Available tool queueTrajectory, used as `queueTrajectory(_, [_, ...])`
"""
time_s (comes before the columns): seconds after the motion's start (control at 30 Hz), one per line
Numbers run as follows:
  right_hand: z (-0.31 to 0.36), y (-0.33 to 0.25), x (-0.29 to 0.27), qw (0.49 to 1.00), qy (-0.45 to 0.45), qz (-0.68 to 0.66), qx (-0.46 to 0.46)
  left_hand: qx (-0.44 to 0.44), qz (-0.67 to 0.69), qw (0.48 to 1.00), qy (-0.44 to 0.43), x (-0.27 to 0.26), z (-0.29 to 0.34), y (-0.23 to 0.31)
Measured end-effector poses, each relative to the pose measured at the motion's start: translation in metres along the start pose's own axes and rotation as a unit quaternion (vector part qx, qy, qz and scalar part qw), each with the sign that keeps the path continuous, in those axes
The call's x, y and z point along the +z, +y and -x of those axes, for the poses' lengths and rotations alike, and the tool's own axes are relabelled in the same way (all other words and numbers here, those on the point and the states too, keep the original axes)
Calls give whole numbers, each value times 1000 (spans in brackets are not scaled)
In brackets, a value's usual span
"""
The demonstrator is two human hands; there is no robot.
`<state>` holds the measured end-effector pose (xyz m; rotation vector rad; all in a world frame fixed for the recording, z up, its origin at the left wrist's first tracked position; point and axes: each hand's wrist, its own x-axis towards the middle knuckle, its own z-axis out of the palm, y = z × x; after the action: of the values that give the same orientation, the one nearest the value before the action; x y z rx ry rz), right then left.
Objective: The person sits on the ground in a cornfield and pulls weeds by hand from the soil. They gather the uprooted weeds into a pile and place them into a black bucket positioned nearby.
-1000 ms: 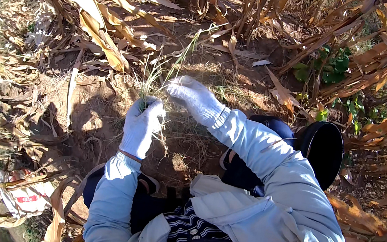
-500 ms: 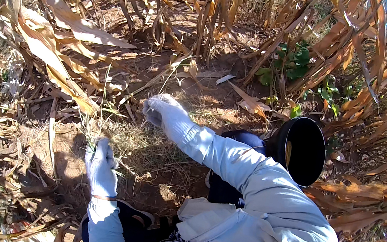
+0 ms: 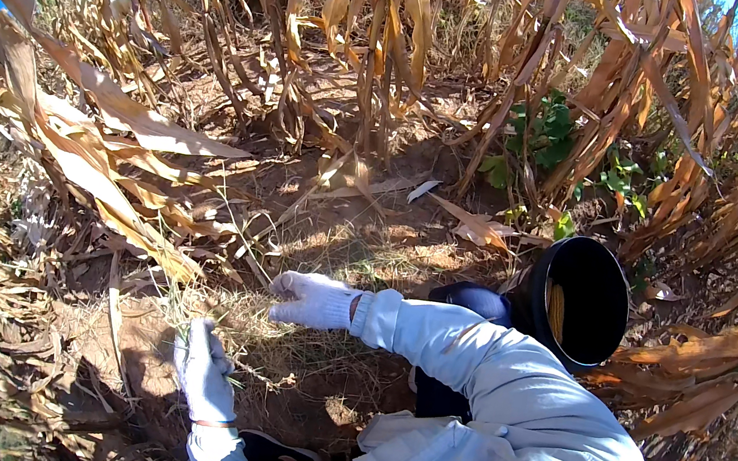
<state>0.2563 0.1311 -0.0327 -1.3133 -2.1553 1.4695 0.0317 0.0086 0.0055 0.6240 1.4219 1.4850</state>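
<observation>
Right of the right hand (image 3: pixel 313 300), its fingers parted, I see corn (image 3: pixel 556 308) in a black bucket (image 3: pixel 597 298); whether the left hand (image 3: pixel 206 376) grips grass (image 3: pixel 176 305), I can't tell.

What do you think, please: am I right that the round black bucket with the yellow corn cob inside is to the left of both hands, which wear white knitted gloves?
Not quite: the head view shows the round black bucket, with the yellow corn cob inside, to the right of the white-gloved left hand and white-gloved right hand.
</observation>
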Motion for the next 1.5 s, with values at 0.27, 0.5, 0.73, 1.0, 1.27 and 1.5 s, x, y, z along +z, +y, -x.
queueTrajectory(0.27, [2, -3, -52, 921, 366, -85, -106, -11, 112, 994, -17, 11, -1, -27])
queueTrajectory(0.5, [-8, 9, 10, 932, -10, -280, -231, -21, -90, 993, -68, 9, -2, -33])
queueTrajectory(0.73, [-3, -7, 21, 891, -81, -420, -155, -101, -60, 982, -145, 34, 9, -23])
queueTrajectory(1.0, [-19, -4, 31, 846, -20, -512, -152, -124, -63, 978, -158, 33, 11, -12])
queueTrajectory(1.27, [-30, -15, 14, 766, 37, -641, -27, -31, -112, 990, -76, 9, 5, -5])
queueTrajectory(1.5, [-34, -16, -28, 819, 236, -522, 25, 10, -51, 998, -34, -11, 1, -6])
